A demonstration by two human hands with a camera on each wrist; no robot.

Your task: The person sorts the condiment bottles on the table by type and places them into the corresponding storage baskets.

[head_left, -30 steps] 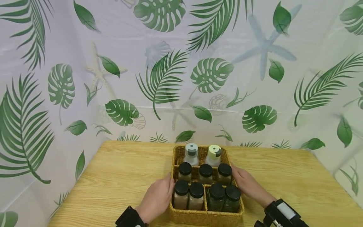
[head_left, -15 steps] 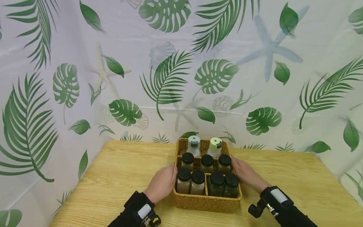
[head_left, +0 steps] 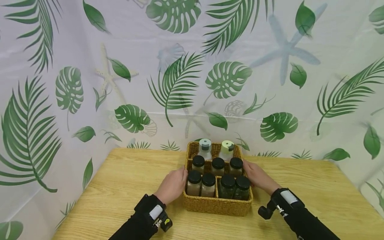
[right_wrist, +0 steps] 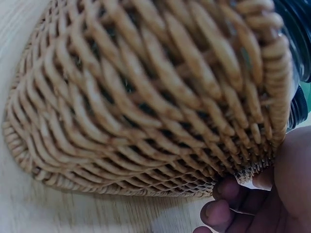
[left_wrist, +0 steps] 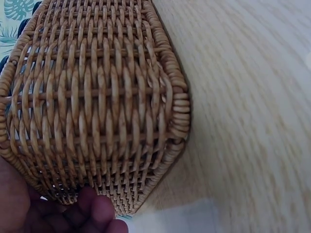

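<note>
A brown wicker basket (head_left: 217, 204) with compartments stands on the wooden table, between both hands. My left hand (head_left: 171, 185) grips its left side; in the left wrist view the curled fingers (left_wrist: 99, 208) reach the woven wall (left_wrist: 97, 92). On the opposite side my right hand (head_left: 258, 176) holds the basket, its fingertips (right_wrist: 218, 213) bent in at the weave. Several black-lidded glass jars (head_left: 208, 185) fill the front and middle compartments. Two clear bottles, one with a white cap (head_left: 205, 144) and one with a yellow-green cap (head_left: 227, 146), stand in the rear compartment.
The light wooden table (head_left: 126, 180) extends to both sides of the basket. Right behind its back edge hangs a white cloth (head_left: 186, 83) printed with green leaves and starfish. Black wrist devices (head_left: 154, 211) are worn on both forearms.
The basket, jars and bottles have moved away from the person toward the table's back edge, both hands travelling along with it. The view has shifted slightly.
</note>
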